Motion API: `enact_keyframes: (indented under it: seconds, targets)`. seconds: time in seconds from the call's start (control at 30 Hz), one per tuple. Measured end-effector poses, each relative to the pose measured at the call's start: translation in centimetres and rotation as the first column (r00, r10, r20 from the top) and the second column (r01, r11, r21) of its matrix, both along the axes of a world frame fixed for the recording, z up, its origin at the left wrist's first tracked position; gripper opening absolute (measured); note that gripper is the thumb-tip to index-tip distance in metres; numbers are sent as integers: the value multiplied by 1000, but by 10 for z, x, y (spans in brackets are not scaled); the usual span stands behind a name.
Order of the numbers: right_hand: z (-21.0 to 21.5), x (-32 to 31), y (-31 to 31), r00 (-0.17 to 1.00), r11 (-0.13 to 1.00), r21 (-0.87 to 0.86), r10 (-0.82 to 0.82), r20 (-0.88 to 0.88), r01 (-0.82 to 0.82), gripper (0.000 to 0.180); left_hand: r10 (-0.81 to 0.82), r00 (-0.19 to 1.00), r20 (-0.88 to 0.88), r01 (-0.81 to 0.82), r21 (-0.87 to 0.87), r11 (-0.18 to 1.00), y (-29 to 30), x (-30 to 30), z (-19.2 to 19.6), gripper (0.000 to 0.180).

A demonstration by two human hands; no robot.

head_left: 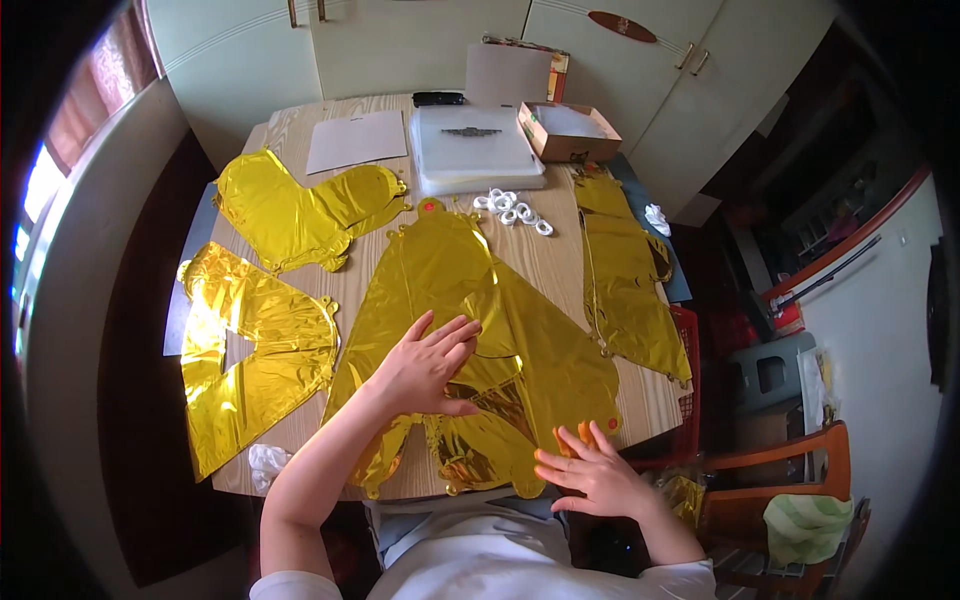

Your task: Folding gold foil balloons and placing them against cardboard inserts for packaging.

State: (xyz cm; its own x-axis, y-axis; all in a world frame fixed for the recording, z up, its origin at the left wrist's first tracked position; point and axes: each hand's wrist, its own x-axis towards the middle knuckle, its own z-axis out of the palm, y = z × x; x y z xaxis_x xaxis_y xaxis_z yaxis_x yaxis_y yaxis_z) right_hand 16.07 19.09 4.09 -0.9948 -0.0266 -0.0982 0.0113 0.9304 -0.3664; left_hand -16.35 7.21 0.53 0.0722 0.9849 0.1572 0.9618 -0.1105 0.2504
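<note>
Across the middle of the table lies a large flat gold foil balloon (560,350), uninflated, with small red dots near its top and right corner. My left hand (428,368) rests on it, fingers stretched out and palm down. Over its lower right edge, my right hand (600,480) is spread with nothing held in it; orange shows on some of its fingertips. Other flat gold balloons lie around: a bent one (290,215) at the back left, an A-like one (270,340) at the left, and a long one (630,280) at the right.
Several white ribbon rolls (512,210) sit behind the large balloon. Farther back are a stack of clear plastic sleeves (470,160), a grey card (357,140) and an open cardboard box (570,148). Crumpled white tissue (267,462) lies near left. A wooden chair (780,455) stands right.
</note>
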Motion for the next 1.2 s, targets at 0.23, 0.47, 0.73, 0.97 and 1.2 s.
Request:
enact_keyframes:
  seconds: [0.23, 0.47, 0.73, 0.97, 1.2]
  targets:
    - [-17, -23, -3, 949, 981, -108, -186, -255, 163, 44, 1, 1000, 3, -1, 2, 1000, 2, 1, 1, 90]
    - [-33, -57, -1, 954, 990, 52, -108, -279, 127, 45, 22, 1000, -12, -22, 4, 1000, 0, 1, -1, 85]
    - [-36, -55, 0, 947, 993, 24, -107, -302, 120, 49, 26, 1000, 13, -27, 17, 999, -3, 2, -3, 91]
    - [-33, -56, 1, 956, 995, 24, -90, -279, 101, 45, 21, 999, -41, -21, -8, 1000, -2, 1, -3, 92]
    - [-35, -56, 2, 955, 996, 1, -87, -282, 91, 41, 27, 999, -45, -27, -11, 1000, -3, 2, -2, 93]
